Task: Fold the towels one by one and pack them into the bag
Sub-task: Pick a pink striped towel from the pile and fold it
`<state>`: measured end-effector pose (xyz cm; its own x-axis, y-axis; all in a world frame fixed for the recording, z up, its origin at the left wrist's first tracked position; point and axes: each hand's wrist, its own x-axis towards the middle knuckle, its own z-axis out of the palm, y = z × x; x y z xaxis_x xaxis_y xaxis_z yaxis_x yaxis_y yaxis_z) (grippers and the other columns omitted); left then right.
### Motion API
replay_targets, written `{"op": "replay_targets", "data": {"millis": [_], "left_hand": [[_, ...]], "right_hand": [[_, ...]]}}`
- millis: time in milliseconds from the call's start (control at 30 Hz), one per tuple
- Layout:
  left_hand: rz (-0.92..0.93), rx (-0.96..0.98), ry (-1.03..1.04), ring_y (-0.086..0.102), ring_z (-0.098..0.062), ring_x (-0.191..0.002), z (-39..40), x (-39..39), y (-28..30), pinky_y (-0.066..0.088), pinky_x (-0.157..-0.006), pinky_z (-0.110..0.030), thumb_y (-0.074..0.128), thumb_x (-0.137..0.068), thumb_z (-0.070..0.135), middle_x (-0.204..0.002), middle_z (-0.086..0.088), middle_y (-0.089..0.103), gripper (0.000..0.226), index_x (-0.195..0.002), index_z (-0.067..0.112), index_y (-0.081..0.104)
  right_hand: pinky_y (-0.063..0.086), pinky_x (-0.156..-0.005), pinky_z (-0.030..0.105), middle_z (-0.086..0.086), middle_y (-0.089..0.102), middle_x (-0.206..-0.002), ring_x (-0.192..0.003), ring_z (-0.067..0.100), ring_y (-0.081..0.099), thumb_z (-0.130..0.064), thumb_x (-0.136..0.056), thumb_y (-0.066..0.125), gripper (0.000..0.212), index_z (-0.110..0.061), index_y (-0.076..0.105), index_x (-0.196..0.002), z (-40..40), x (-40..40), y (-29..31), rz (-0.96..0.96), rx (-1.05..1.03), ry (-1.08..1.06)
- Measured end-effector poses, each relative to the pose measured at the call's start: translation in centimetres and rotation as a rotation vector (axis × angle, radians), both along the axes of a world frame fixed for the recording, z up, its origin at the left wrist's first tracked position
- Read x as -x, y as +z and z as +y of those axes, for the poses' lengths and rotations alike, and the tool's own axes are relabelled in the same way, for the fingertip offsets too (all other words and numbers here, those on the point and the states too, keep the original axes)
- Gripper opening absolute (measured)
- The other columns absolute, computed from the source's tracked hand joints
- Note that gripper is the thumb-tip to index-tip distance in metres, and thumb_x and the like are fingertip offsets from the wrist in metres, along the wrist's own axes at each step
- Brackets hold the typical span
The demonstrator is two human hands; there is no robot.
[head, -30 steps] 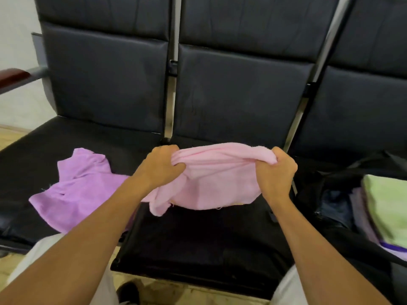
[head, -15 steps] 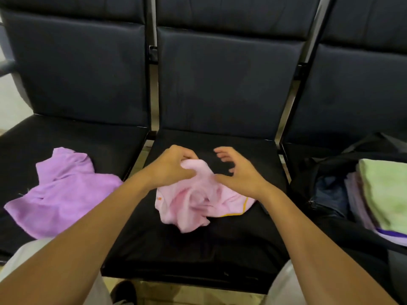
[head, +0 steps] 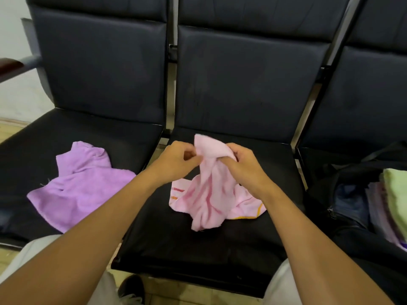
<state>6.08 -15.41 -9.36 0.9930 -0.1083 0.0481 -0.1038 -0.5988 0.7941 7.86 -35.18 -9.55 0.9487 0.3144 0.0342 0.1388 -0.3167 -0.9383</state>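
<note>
Both the left hand (head: 177, 160) and right hand (head: 241, 166) pinch one raised corner of the pink towel (head: 211, 194), its crumpled bulk resting on the middle seat (head: 275, 164); gripping mismatched edges risks a skewed fold unfit for the bag (head: 343, 179).

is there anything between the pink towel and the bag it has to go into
Nothing visible. The pink towel is held by both the left hand and the right hand over the middle seat; the bag sits open on the next seat to the right, already holding folded towels.
</note>
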Motion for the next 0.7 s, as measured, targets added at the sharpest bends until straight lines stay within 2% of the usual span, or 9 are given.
{"op": "replay_targets", "data": {"millis": [67,133,233,333,400,467,533,633,700], "left_hand": [[-0.030,0.094,-0.012,0.050,-0.016,-0.065,-0.1,0.0,0.4,0.044,-0.064,-0.030,0.053,-0.097,0.020,-0.073,-0.011,0.056,0.024,-0.082,0.002,0.058],[-0.038,0.114,-0.083,0.046,-0.013,-0.066,-0.5,0.4,1.0,0.040,-0.061,-0.026,0.047,-0.100,0.021,-0.078,-0.014,0.052,0.022,-0.085,0.006,0.053],[-0.020,0.033,-0.178,0.052,-0.008,-0.070,-1.1,0.7,0.8,0.043,-0.062,-0.020,0.046,-0.102,0.023,-0.081,-0.002,0.058,0.014,-0.092,0.017,0.055],[-0.036,0.048,-0.173,0.060,-0.014,-0.081,-1.4,0.7,0.8,0.050,-0.069,-0.023,0.047,-0.101,0.024,-0.089,-0.003,0.062,0.011,-0.097,0.018,0.055],[-0.021,0.133,-0.142,0.061,-0.014,-0.080,-1.3,0.5,1.1,0.051,-0.069,-0.022,0.052,-0.099,0.022,-0.091,-0.005,0.064,0.006,-0.100,0.017,0.053],[0.029,0.197,-0.127,0.062,-0.012,-0.077,-1.0,0.4,1.2,0.051,-0.066,-0.019,0.059,-0.095,0.016,-0.092,-0.006,0.065,0.011,-0.101,0.018,0.051],[0.077,0.135,-0.128,0.061,-0.015,-0.078,-0.7,0.3,1.1,0.051,-0.064,-0.021,0.063,-0.090,0.007,-0.094,-0.005,0.062,0.020,-0.099,0.020,0.051],[0.117,-0.152,-0.079,0.057,-0.012,-0.075,-0.4,-0.1,0.3,0.043,-0.059,-0.019,0.059,-0.087,0.002,-0.085,0.002,0.058,0.018,-0.090,0.020,0.055],[0.115,-0.252,0.010,0.059,-0.018,-0.074,-0.1,-0.7,-0.5,0.042,-0.057,-0.021,0.052,-0.088,0.000,-0.079,0.000,0.057,0.015,-0.082,0.013,0.058]], "right_hand": [[0.049,-0.066,0.005,-0.015,0.065,-0.103,-0.090,-0.004,0.062,-0.011,-0.093,0.064,0.029,-0.023,0.060,-0.119,0.6,0.6,-0.2,0.033,0.072,0.075],[0.051,-0.072,0.008,-0.013,0.066,-0.105,-0.093,-0.002,0.065,-0.014,-0.089,0.070,0.033,-0.023,0.060,-0.120,1.4,1.0,-0.6,0.038,0.115,0.131],[0.057,-0.075,0.019,-0.003,0.072,-0.102,-0.094,0.008,0.070,-0.021,-0.087,0.075,0.032,-0.019,0.065,-0.117,2.2,1.5,-0.5,0.094,0.061,0.084],[0.059,-0.078,0.025,0.002,0.075,-0.101,-0.094,0.014,0.072,-0.020,-0.090,0.073,0.024,-0.016,0.070,-0.113,2.0,1.4,-0.3,0.091,-0.056,0.047],[0.060,-0.072,0.025,0.002,0.076,-0.094,-0.089,0.015,0.073,-0.023,-0.091,0.070,0.016,-0.016,0.074,-0.105,1.7,1.2,0.2,0.095,-0.102,-0.031],[0.058,-0.064,0.023,0.001,0.075,-0.089,-0.082,0.013,0.073,-0.024,-0.093,0.067,0.010,-0.017,0.074,-0.098,1.4,0.9,0.6,0.089,-0.138,-0.123],[0.057,-0.061,0.023,0.001,0.075,-0.087,-0.081,0.012,0.073,-0.023,-0.095,0.064,0.009,-0.017,0.071,-0.095,1.2,0.8,0.8,0.105,-0.179,-0.182],[0.063,-0.072,0.039,0.007,0.075,-0.093,-0.089,0.021,0.073,-0.022,-0.096,0.063,0.011,-0.014,0.071,-0.096,0.7,0.4,1.0,0.149,-0.241,-0.231],[0.060,-0.075,0.043,0.011,0.074,-0.095,-0.091,0.025,0.073,-0.018,-0.095,0.062,0.011,-0.012,0.071,-0.095,0.5,0.2,1.1,0.162,-0.266,-0.265]]}}
